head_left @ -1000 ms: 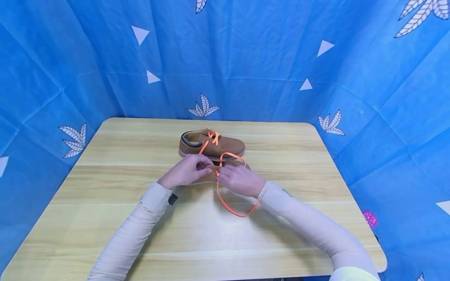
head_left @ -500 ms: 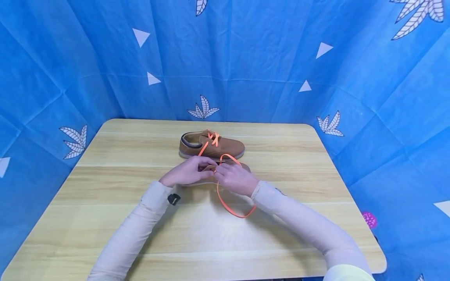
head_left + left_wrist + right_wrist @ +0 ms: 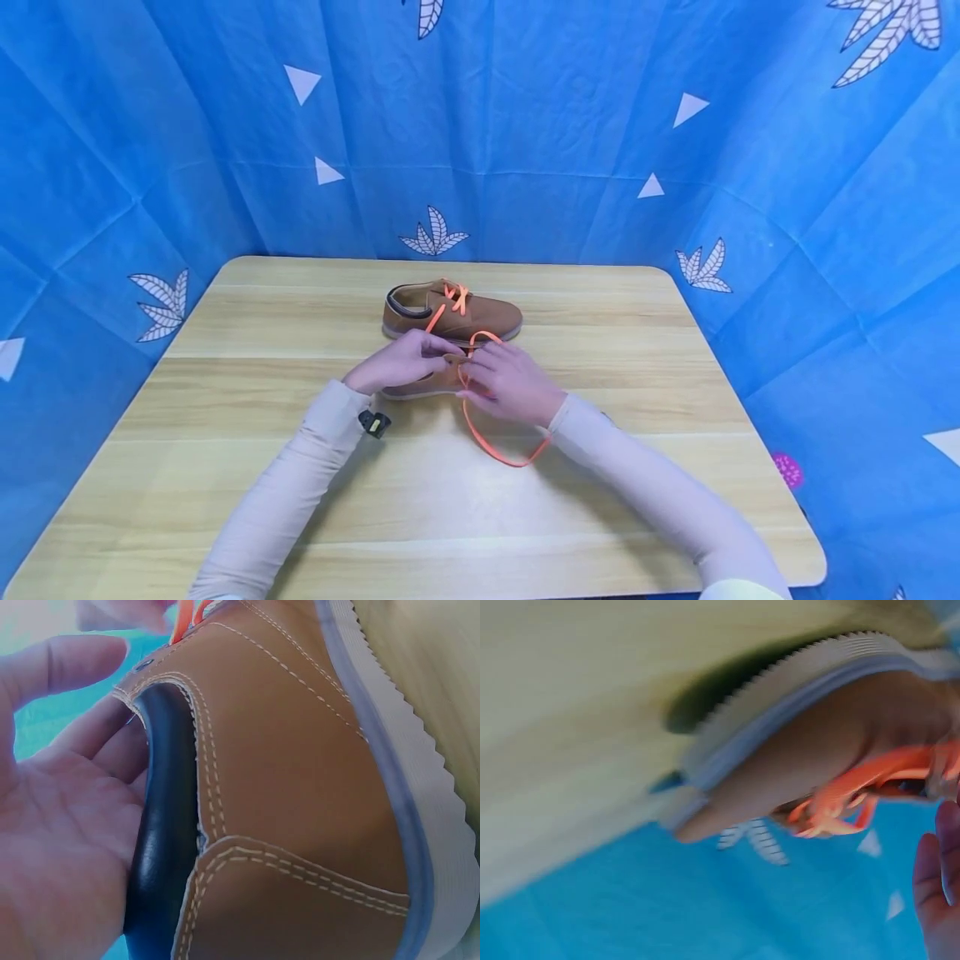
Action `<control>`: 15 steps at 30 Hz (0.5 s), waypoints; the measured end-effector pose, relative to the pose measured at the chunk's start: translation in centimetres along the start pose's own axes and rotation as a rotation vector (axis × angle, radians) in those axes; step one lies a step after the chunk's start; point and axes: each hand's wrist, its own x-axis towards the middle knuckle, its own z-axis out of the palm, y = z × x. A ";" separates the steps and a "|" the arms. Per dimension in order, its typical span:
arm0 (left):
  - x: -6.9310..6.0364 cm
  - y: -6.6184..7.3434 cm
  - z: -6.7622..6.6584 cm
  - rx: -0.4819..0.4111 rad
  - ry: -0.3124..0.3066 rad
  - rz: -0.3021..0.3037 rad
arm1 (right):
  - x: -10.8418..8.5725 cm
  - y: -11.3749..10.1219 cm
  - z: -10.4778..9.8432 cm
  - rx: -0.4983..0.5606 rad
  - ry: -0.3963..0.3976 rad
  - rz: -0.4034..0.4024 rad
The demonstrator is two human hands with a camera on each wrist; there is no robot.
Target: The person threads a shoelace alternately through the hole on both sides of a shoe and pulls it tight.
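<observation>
Two brown lace-up shoes lie toe to the right. At the near shoe (image 3: 423,385), my left hand (image 3: 397,362) holds the eyelet flap between thumb and fingers. In the left wrist view, its fingers reach behind the flap, inside the dark-lined collar (image 3: 161,817). My right hand (image 3: 517,383) hovers over the near shoe's toe side, fingertips by the eyelets, thumb spread below them. The orange shoelace (image 3: 487,448) runs from the eyelets and loops over the table toward the right wrist. In the right wrist view, the fingers (image 3: 934,881) are partly cut off, beside blurred lace.
Behind the near shoe stands the other brown shoe (image 3: 483,315), with orange lace crossed through its eyelets. Both are on a light wooden table (image 3: 225,400). A blue patterned curtain (image 3: 525,108) encloses the table's back and sides.
My right hand moved left to the eyelets, then drew back slightly to the right, its thumb now spread from the fingers. The left hand stays at the flap.
</observation>
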 end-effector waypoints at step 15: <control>0.0 0.2 0.2 0.001 0.057 -0.012 | -4.6 5.4 1.0 0.580 -0.398 0.538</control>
